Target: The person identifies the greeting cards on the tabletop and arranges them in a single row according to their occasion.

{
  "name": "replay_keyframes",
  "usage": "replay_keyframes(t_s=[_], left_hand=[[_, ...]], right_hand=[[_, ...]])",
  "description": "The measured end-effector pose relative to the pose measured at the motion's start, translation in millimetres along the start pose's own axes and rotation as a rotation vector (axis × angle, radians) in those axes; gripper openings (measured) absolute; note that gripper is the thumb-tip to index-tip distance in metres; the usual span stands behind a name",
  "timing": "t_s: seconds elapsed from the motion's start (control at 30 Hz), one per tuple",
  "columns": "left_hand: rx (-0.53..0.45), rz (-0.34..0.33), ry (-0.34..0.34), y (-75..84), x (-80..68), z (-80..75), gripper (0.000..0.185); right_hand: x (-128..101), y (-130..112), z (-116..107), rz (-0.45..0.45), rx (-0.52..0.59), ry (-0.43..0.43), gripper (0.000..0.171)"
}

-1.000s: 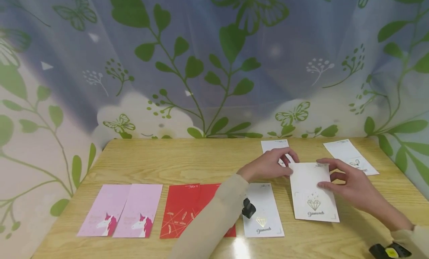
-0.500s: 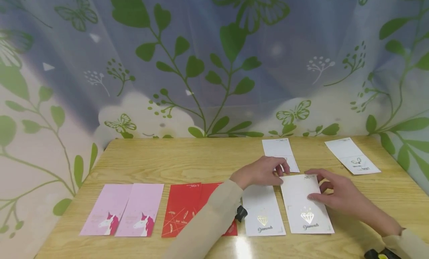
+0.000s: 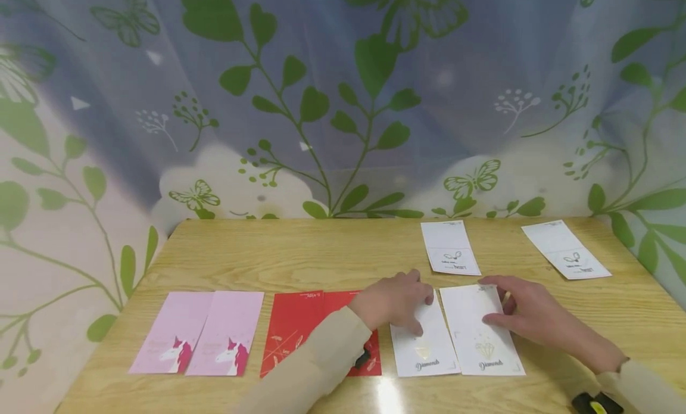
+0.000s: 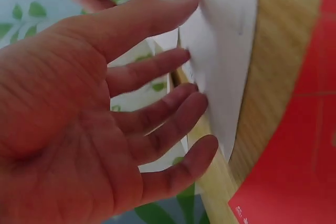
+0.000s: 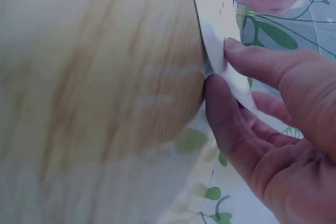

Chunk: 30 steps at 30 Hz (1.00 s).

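On a wood-grain table (image 3: 300, 253), lower right, the right hand (image 3: 527, 310) pinches a white rectangular diamond-print card (image 3: 471, 327), likely steadying it; the left hand (image 3: 395, 301), loosely spread, grips nothing over the matching card (image 3: 436, 345).

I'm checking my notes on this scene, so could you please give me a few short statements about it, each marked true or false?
1. Two pink cards lie to the left of the red cards. True.
2. The left hand is at one of the pink cards. False: the left hand is at the left Diamonds card.
3. The right hand grips the right Diamonds card. True.
4. Three white cards lie near the back edge of the table. False: only two white cards lie there.
5. Both sleeves are light beige. True.
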<state>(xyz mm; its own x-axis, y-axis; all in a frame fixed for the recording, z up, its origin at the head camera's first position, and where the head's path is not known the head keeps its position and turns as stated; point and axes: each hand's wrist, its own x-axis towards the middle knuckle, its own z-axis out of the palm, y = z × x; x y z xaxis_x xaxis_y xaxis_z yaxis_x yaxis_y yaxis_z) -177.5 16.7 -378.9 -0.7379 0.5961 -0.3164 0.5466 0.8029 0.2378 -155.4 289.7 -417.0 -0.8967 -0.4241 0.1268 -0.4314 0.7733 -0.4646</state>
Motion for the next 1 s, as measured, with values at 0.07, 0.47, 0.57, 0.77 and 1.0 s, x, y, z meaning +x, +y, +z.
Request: replay_keyframes(t_s=[0.07, 0.47, 0.57, 0.77, 1.0], left_hand=[[0.031, -0.013, 0.014, 2.5, -3.0, 3.9, 0.046], [-0.018, -0.008, 0.036, -1.7, -7.8, 9.7, 0.053], [-0.034, -0.013, 0.03, -2.3, -8.8, 10.1, 0.054], [-0.051, -0.011, 0.02, -4.6, -10.1, 10.2, 0.056], [-0.064, 0.017, 0.024, -5.1, -10.2, 9.2, 0.055]], right_hand=[[0.6, -0.6, 1.1, 0.007, -0.018, -0.012, 0.06], [1.3, -0.1, 5.3, -0.163, -0.149, 0.057, 0.047], [-1.2, -0.9, 5.0, -0.206, -0.171, 0.051, 0.043], [-3.0, -3.3, 6.5, -0.194, -0.186, -0.006, 0.049], [-3.2, -3.7, 8.0, -0.182, -0.212, -0.003, 0.046]])
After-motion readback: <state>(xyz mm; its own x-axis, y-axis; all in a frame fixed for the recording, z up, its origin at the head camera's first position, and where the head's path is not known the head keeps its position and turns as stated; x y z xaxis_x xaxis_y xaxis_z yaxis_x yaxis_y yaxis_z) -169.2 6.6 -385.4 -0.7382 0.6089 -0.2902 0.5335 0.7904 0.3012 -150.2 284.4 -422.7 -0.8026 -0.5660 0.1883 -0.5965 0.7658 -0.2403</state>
